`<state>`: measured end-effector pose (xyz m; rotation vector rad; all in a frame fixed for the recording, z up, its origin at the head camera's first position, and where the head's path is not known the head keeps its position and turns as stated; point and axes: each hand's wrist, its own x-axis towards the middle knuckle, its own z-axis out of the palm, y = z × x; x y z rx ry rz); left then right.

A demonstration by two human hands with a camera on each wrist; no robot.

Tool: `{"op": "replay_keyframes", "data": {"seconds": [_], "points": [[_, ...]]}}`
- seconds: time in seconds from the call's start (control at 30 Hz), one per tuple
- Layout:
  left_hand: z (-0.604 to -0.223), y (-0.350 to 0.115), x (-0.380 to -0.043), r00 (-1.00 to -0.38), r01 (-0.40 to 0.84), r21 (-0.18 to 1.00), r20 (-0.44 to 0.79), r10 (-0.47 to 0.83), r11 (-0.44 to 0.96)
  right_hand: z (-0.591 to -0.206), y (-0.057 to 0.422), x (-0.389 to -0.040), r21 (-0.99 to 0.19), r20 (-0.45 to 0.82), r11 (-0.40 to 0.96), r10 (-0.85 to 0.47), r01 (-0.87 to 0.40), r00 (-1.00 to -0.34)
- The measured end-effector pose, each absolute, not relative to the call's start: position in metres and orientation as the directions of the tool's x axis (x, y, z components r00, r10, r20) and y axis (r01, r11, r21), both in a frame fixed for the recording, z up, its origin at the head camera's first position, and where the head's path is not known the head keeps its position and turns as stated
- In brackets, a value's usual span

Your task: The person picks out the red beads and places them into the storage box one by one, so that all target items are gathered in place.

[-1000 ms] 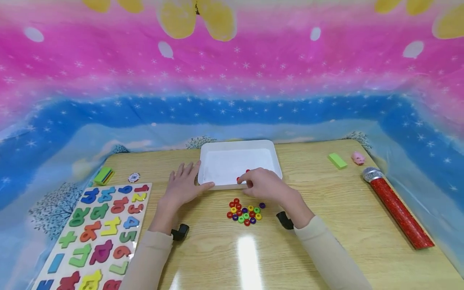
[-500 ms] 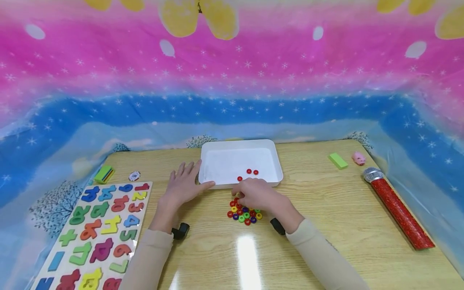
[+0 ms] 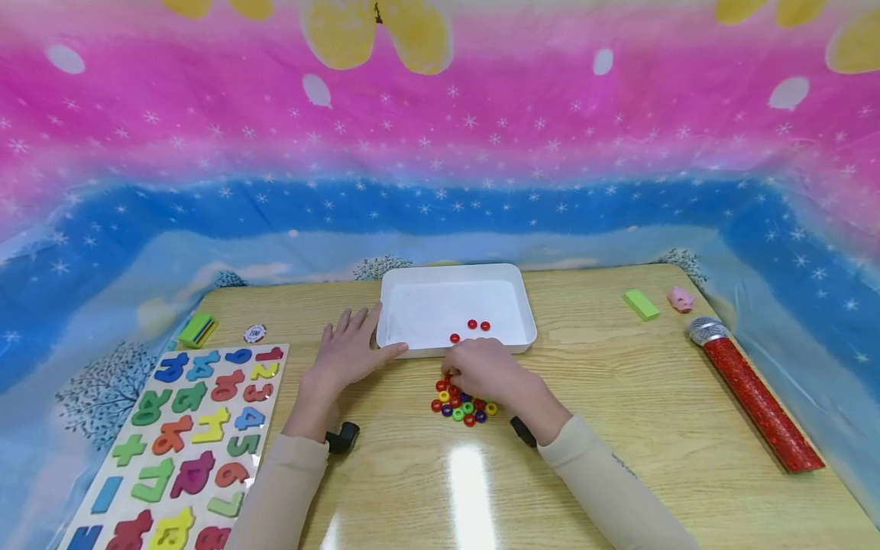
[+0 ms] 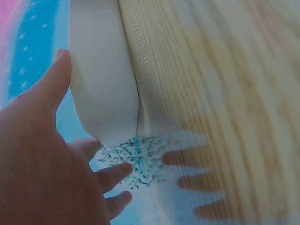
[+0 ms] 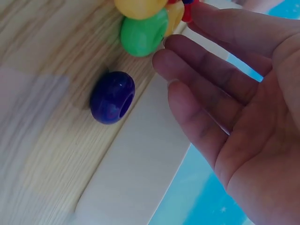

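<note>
My left hand (image 3: 347, 351) lies with spread fingers at the left front corner of a white tray (image 3: 422, 309), thumb along its front edge. Inside the tray are three red beads, one red bead (image 3: 485, 326) being the rightmost. My right hand (image 3: 491, 370) is over the far side of a pile of red, yellow, green and purple ring beads (image 3: 469, 420). In the right wrist view its thumb and index finger pinch a red bead (image 5: 187, 13) at the top, partly hidden. A green bead (image 5: 144, 35) and a purple bead (image 5: 112, 97) lie close to the other, loosely bent fingers.
A number puzzle board (image 3: 206, 412) covers the table's left side, below a poker chip (image 3: 254, 333) and stacked coloured blocks (image 3: 198, 331). At right are a green block (image 3: 641, 305), a pink pig (image 3: 681, 299) and a red glitter microphone (image 3: 759, 401). A patterned cloth hangs behind.
My right hand has drawn back from the tray to the bead pile, uncovering three red beads in the tray. The left hand has stayed in place.
</note>
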<state>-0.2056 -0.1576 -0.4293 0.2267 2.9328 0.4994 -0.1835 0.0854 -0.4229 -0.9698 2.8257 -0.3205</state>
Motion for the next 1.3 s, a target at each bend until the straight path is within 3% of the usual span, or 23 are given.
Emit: {"op": "replay_keyframes", "data": {"seconds": [0.67,0.97,1.3], "points": [[-0.429,-0.157,-0.206,-0.975,0.123,0.347,-0.132,0.178,0.93,-0.426,0.082,-0.183,-0.132,-0.011,0.786,-0.611,-0.605,-0.791],[-0.431,-0.158,-0.206,-0.976,0.12,0.352,-0.13,0.176,0.928,-0.416,0.09,-0.185,-0.194,0.008,0.786,-0.598,-0.588,-0.802],[-0.432,-0.158,-0.207,-0.975,0.117,0.351,-0.139,0.175,0.929,-0.4,0.115,-0.201,-0.326,0.034,0.819,-0.49,-0.473,-0.871]]}}
